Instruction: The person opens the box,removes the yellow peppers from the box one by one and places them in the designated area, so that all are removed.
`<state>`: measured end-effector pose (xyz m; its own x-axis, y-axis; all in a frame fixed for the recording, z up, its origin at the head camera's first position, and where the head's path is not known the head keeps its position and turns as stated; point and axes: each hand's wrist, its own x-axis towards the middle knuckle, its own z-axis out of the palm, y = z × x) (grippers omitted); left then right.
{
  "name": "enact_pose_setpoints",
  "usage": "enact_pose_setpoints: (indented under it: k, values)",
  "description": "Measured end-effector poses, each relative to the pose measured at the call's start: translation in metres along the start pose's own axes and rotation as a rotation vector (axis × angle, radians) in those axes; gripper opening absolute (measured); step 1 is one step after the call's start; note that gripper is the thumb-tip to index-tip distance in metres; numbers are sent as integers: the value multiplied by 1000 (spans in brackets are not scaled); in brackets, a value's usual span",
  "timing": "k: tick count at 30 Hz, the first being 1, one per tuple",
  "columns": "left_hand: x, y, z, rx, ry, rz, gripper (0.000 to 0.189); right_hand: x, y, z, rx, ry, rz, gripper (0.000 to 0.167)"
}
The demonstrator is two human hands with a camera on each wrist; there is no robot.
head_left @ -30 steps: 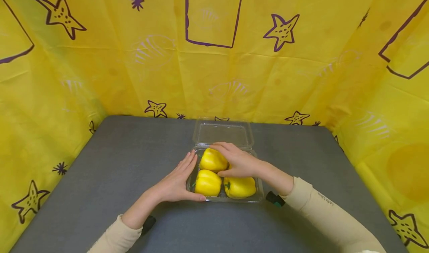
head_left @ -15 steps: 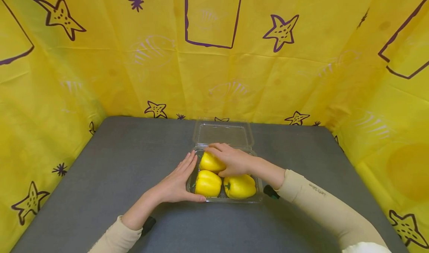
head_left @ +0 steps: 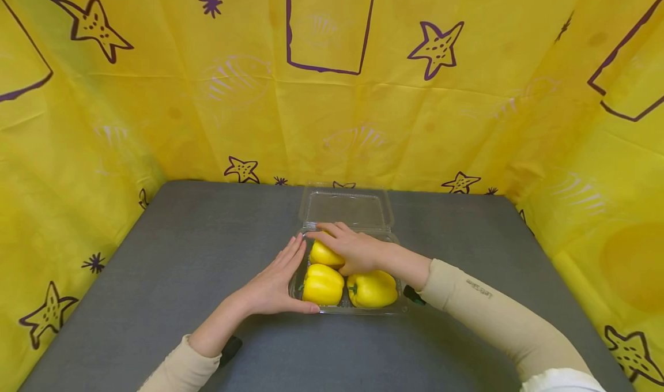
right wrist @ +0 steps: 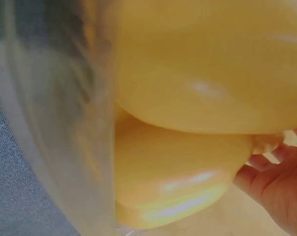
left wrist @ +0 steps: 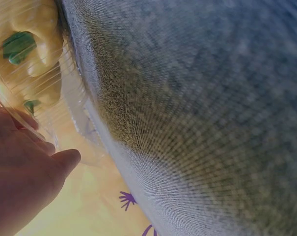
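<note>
Yellow bell peppers lie in a clear plastic clamshell box whose lid is folded back. A front-left pepper and a front-right pepper show well. Over the back-left pepper, my right hand curls its fingers, with the thumb on its near side; the back-right corner is hidden beneath this hand. My left hand rests along the box's left wall with straight fingers, its thumb at the front edge. In the right wrist view, large peppers partly block the right hand.
The box stands on a dark grey table, towards its far side. Yellow patterned cloth hangs behind the table and along both sides. The lid lies near the table's back edge.
My right hand has slid left over the back-left pepper, its fingers reaching the left rim near my left fingertips. The left hand, box and front peppers stay put.
</note>
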<state>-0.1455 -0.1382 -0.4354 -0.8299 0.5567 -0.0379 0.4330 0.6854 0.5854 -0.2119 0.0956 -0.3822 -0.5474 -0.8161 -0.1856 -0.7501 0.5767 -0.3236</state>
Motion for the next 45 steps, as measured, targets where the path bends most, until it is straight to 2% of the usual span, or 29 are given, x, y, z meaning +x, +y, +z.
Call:
enact_pose_setpoints:
  k: [12,20,30,45]
  values:
    - [-1,1,0,4,7,8,130,1,6,3,0,75,-61,72]
    - [-1,1,-1,0,7,2,129,0,10,3,57,90,-69,71]
    - [-1,3,-1,-11,7,-6,129,-6,16,2,121,153,-50,77]
    - [-1,2,-1,-24,3,-21,130,-21,23,2,293,352,-7,92]
